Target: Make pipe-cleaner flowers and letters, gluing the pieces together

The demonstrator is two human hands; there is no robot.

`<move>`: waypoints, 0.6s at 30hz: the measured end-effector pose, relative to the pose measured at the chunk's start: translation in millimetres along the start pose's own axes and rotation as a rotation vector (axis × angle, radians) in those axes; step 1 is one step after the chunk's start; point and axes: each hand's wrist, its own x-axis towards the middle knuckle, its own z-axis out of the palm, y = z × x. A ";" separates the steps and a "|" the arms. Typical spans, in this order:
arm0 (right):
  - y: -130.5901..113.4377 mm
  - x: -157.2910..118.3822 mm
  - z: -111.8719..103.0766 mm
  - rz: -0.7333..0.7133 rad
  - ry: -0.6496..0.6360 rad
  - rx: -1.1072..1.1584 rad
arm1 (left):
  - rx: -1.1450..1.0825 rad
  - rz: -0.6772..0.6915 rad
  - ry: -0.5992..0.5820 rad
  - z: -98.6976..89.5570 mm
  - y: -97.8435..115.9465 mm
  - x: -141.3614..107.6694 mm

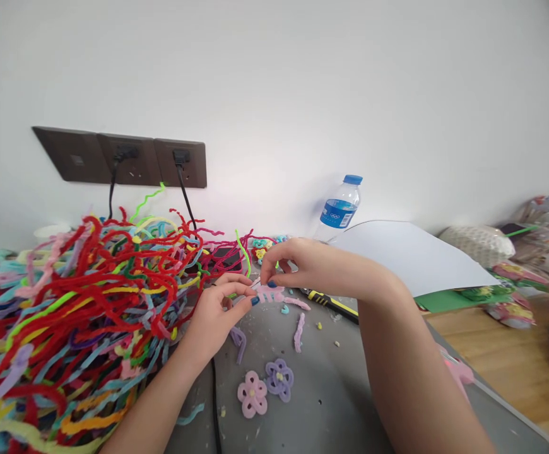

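Observation:
Between my hands is a small pink and light-blue pipe-cleaner piece [271, 295], raised just above the grey table [331, 391]. My left hand [224, 302] pinches its left end between thumb and forefinger. From the right, my right hand [286, 265] reaches over and pinches its upper edge; the fingertips partly hide it. Closer to me lie a pink pipe-cleaner flower [252, 395] and a purple one [279, 381], side by side. A short pink pipe cleaner [299, 332] and a bent purple strip [239, 345] rest nearby.
A big tangled heap of coloured pipe cleaners [89, 315] fills the left side. A yellow-black utility knife [334, 306] lies right of my hands. Behind stand a water bottle [341, 205] and a white sheet [407, 252]. A black cable [215, 403] crosses the table. A pink glue gun [459, 372] lies right.

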 end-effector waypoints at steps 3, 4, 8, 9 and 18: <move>-0.4 -0.6 0.2 0.015 -0.020 0.005 | 0.002 -0.008 -0.003 -0.1 1.4 0.0; -0.3 -0.9 0.1 0.023 -0.028 0.006 | 0.004 -0.007 -0.002 -0.1 1.9 0.0; 1.7 -1.6 -0.4 0.032 -0.041 0.012 | 0.001 0.004 0.001 0.0 2.9 -0.1; 2.4 -1.5 -0.4 0.026 -0.042 0.016 | -0.001 0.005 0.002 0.1 2.8 -0.2; 4.4 -0.7 0.5 0.033 -0.057 0.011 | 0.020 0.006 -0.004 0.1 2.0 -1.0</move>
